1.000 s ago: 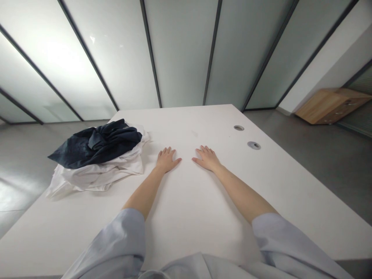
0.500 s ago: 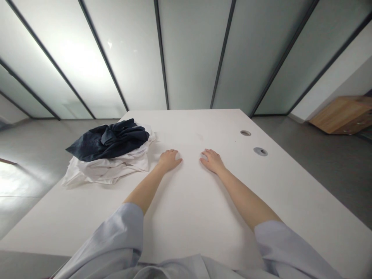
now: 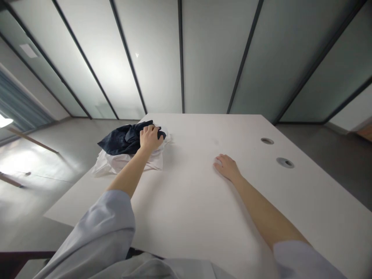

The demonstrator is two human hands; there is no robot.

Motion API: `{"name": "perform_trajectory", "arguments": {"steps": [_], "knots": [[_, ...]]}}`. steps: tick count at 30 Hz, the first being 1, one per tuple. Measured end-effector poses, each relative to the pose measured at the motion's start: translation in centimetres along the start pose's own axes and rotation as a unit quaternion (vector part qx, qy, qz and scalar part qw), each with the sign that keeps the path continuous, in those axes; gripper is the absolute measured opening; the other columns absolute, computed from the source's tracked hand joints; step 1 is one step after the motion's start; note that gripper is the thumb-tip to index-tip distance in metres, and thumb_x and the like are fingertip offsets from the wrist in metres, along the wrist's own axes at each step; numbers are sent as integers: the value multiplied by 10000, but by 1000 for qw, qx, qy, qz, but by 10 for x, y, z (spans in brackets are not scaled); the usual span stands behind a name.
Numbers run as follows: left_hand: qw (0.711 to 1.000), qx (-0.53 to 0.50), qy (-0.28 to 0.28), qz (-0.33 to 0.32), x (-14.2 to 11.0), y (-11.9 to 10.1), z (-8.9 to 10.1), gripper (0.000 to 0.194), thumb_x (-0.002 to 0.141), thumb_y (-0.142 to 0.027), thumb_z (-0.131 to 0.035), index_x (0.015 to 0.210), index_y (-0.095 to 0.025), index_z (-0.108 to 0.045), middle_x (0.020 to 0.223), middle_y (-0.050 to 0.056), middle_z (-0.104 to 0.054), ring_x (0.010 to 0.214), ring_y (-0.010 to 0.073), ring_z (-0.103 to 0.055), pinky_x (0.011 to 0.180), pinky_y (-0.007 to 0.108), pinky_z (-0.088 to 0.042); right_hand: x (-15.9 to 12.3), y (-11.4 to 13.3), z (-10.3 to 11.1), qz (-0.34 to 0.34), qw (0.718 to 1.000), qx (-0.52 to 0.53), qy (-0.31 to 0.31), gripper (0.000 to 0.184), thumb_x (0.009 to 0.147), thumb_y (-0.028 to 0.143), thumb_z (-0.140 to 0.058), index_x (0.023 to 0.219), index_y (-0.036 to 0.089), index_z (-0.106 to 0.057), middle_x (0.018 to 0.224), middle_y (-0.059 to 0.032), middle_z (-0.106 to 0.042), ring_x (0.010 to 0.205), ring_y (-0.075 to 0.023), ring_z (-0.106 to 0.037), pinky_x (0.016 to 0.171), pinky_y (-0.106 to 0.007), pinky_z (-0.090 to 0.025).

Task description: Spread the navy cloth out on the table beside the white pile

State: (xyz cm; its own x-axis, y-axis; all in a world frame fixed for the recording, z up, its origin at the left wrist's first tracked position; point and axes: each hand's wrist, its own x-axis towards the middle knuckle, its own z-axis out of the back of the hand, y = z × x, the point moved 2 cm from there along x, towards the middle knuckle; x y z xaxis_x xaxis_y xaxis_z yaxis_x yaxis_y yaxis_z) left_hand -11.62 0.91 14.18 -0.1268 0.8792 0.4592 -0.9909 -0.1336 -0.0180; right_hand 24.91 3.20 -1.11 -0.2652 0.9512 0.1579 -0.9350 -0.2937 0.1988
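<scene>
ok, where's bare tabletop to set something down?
Bare: white table between the white cloth and right hand, and from that hand to the round inserts. Crowded: left side, dark cloth heaped on the white, left hand on top.

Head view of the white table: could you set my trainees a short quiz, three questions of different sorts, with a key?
1. True or false: the dark cloth lies on top of the white cloth.
2. How many round fittings show in the surface of the table?
3. Which of these is the person's left hand on?
A. A round fitting
B. The dark cloth
C. The far edge of the table

Key: 1. True. 2. Two. 3. B.
</scene>
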Motion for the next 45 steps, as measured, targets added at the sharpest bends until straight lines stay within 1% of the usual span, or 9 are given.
{"name": "perform_trajectory", "arguments": {"steps": [4, 7, 15, 22, 27, 31, 38, 41, 45], "knots": [[991, 45, 43, 114, 9, 38, -4, 727, 774, -546, -589, 1398, -204, -441, 1447, 168, -447, 1334, 384, -338, 1082, 568, -256, 0, 1, 1, -1, 1000, -4, 2, 475, 901, 384, -457, 1303, 172, -594, 1446, -117, -492, 1344, -291, -422, 1092, -431, -342], [985, 45, 97, 133, 10, 55, -17, 534, 816, -449, -534, 1293, -211, -553, 1327, 165, -564, 1274, 376, -412, 1052, 593, -274, -1, 2, 2, -3, 1000, -3, 6, 484, 902, 384, -460, 1315, 164, -583, 1453, -123, -483, 1348, -297, -417, 1097, -434, -332], [970, -78, -16, 232, 32, 45, -5, 456, 842, -238, -402, 1263, -190, -569, 1259, 153, -604, 1196, 348, -479, 977, 511, -368, -1, 5, 3, -7, 1000, -4, 3, 465, 897, 377, -461, 1297, 175, -590, 1443, -125, -489, 1337, -293, -419, 1082, -436, -342], [984, -147, -95, -13, 33, -61, -3, 387, 767, -214, -471, 1119, -186, -628, 1128, 101, -645, 1119, 305, -515, 1007, 437, -355, 5, -3, -4, -7, 990, 117, -81, 341, 834, 331, -516, 1102, 185, -669, 1247, -135, -626, 1183, -289, -540, 1008, -436, -399], [943, -186, 75, -267, -21, -166, -56, 374, 737, -160, -485, 1063, -195, -665, 1044, 69, -683, 1057, 260, -551, 1046, 417, -342, 4, -36, 8, -123, 904, 265, -312, 320, 815, 329, -441, 1018, 165, -626, 1039, -130, -673, 989, -273, -592, 878, -433, -468], [882, -189, 170, -396, -70, -215, -91, 390, 705, -156, -529, 1065, -203, -672, 1096, 80, -659, 1080, 260, -545, 1066, 424, -331, -4, -49, 23, -134, 870, 254, -402, 268, 804, 303, -430, 960, 173, -605, 973, -124, -669, 954, -273, -587, 889, -453, -461], [926, -261, 72, -264, -93, -207, -90, 560, 710, -236, -608, 1264, -197, -530, 1322, 110, -508, 1225, 288, -431, 1033, 409, -350, 2, -9, 14, 107, 958, 192, -185, 376, 844, 302, -484, 1166, 173, -629, 1270, -129, -627, 1220, -268, -532, 1063, -454, -387], [963, -214, 77, -142, -88, -199, -87, 548, 690, -320, -675, 1203, -189, -534, 1248, 133, -533, 1167, 308, -467, 969, 419, -380, 6, 0, 4, 116, 980, 151, -54, 427, 896, 303, -441, 1262, 161, -608, 1381, -118, -560, 1322, -261, -461, 1104, -445, -356], [976, -151, 143, -64, -73, -188, -89, 447, 703, -504, -686, 1011, -196, -586, 1071, 129, -631, 1085, 325, -547, 924, 445, -384, 4, 5, 8, 64, 995, 79, -2, 450, 955, 338, -385, 1315, 153, -582, 1412, -109, -536, 1334, -255, -451, 1112, -417, -343]]}}
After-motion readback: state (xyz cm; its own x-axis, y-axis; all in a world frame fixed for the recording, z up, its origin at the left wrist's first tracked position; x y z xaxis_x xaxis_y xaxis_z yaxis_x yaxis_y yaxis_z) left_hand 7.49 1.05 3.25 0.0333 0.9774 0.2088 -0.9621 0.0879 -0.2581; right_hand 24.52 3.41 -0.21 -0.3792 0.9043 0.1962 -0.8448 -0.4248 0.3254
